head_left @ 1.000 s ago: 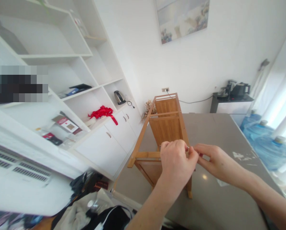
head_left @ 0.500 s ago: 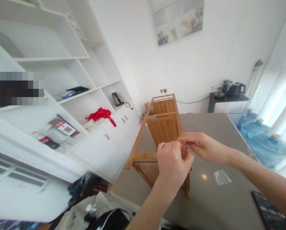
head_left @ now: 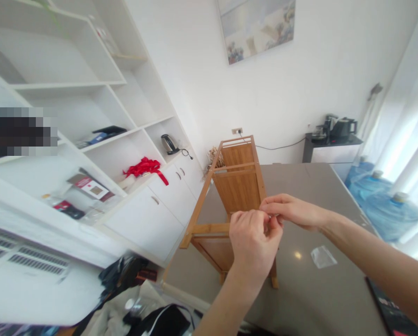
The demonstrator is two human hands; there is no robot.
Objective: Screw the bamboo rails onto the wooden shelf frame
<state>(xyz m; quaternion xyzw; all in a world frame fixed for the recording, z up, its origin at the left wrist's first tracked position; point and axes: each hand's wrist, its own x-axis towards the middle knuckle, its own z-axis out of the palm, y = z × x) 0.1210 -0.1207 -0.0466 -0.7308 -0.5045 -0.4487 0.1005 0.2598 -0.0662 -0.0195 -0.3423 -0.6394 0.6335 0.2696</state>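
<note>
A wooden shelf frame (head_left: 237, 189) with slatted-looking brown panels lies on its side on the grey table (head_left: 300, 186). Over its near end my left hand (head_left: 253, 233) is closed, the fingers curled and thumb pressed in. My right hand (head_left: 288, 210) meets it from the right, fingertips pinched together against the left hand's fingers. Whatever the two hands hold between them is too small and hidden to name. A small clear plastic bag (head_left: 323, 257) lies on the table, right of the hands.
White shelving (head_left: 139, 128) with a red ribbon (head_left: 144, 168) and a kettle (head_left: 169, 144) runs along the left. Blue water jugs (head_left: 398, 210) stand right of the table. A dark flat object (head_left: 387, 303) lies near the right forearm. Bags and clothing (head_left: 135, 308) sit at the lower left.
My right hand has closed in slightly on the left, its forearm shifting a little. The view has moved slightly; the wooden frame stays in place.
</note>
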